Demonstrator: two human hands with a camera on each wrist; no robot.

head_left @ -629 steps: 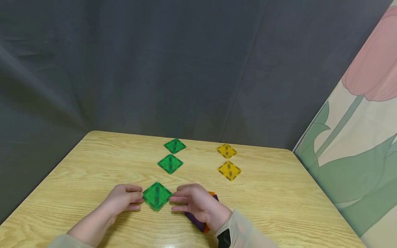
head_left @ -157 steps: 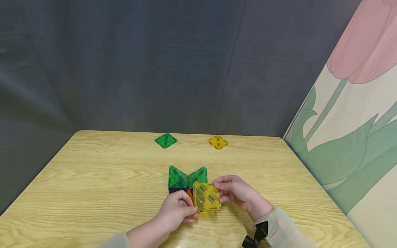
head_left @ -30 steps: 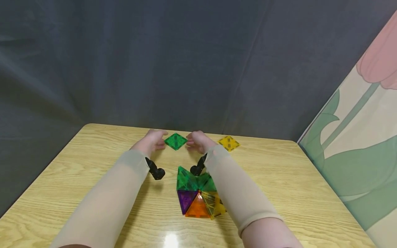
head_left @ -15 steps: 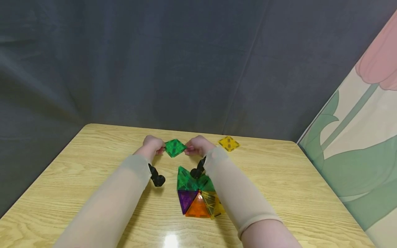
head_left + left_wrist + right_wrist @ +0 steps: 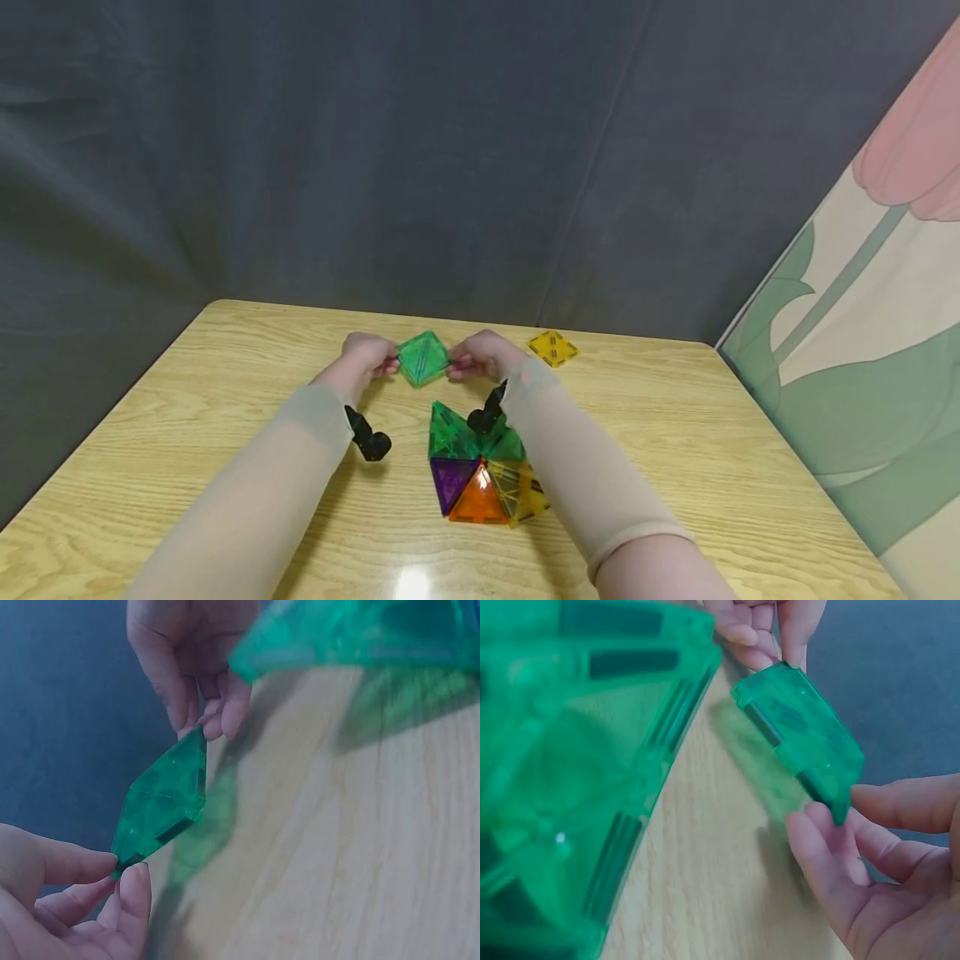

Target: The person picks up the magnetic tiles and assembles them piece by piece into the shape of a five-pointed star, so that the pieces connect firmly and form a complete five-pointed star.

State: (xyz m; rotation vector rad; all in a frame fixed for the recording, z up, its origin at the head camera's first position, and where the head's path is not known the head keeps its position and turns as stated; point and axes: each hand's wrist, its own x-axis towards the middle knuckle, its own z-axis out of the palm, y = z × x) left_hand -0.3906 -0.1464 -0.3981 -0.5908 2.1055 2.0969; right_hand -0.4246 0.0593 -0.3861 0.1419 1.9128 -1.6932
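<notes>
A green magnetic tile [image 5: 423, 358] is held up over the far part of the table, its face tilted. My left hand [image 5: 365, 357] pinches its left corner between thumb and fingertips, and my right hand [image 5: 480, 354] pinches the opposite corner. Both wrist views show the tile [image 5: 161, 799] raised, with a green shadow on the wood below. Nearer to me stands a small build of magnetic tiles: green tiles [image 5: 450, 433] at the back, then a purple triangle [image 5: 452, 482], an orange triangle [image 5: 480, 500] and yellow tiles [image 5: 531, 498]. My right forearm covers part of its right side.
One loose yellow tile [image 5: 552, 348] lies flat near the table's back edge, right of my right hand. Behind the wooden table [image 5: 675, 450] hangs a dark curtain [image 5: 450, 167]. A flower-patterned panel [image 5: 862, 375] borders the right side.
Both hands went from beside the flat green tile to pinching its corners, lifting and tilting it slightly towards me. Over the longer span, other green and yellow tiles joined the build.
</notes>
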